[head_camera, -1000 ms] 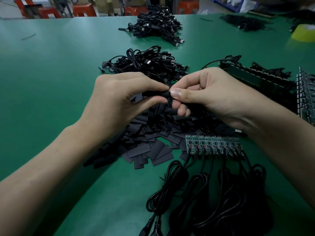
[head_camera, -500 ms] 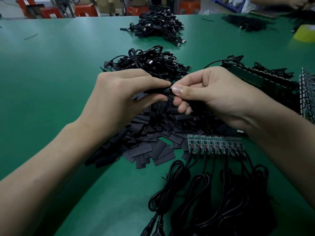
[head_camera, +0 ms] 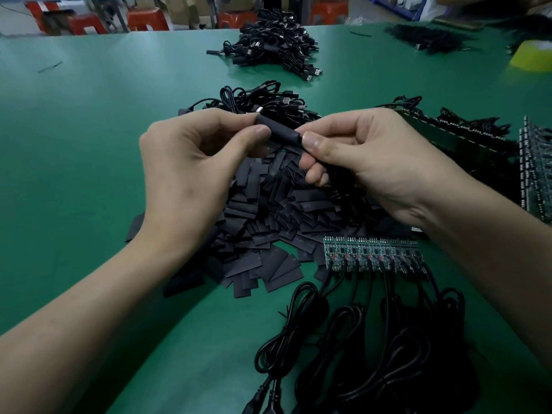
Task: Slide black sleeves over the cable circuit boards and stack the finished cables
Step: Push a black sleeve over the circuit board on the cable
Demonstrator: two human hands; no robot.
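A black sleeve (head_camera: pixel 282 133) stretches between my two hands above the table. My left hand (head_camera: pixel 191 174) pinches its left end between thumb and forefinger. My right hand (head_camera: pixel 367 162) pinches its right end, with the lower fingers curled round a cable that runs under the palm. Whatever is inside the sleeve is hidden. Below lies a heap of flat black sleeves (head_camera: pixel 268 222). A row of green circuit boards (head_camera: pixel 372 253) with coiled black cables (head_camera: pixel 358 348) attached sits at the lower right. A pile of cables (head_camera: pixel 263 103) lies just behind my hands.
A second cable pile (head_camera: pixel 271 46) lies farther back on the green table (head_camera: pixel 74 144). More circuit board panels (head_camera: pixel 466 147) stand at the right edge. A yellow object (head_camera: pixel 534 55) sits at the far right, with red stools (head_camera: pixel 146 20) beyond the table.
My hands have drawn slightly apart, so more of the black sleeve shows between them. Both keep their pinch on it.
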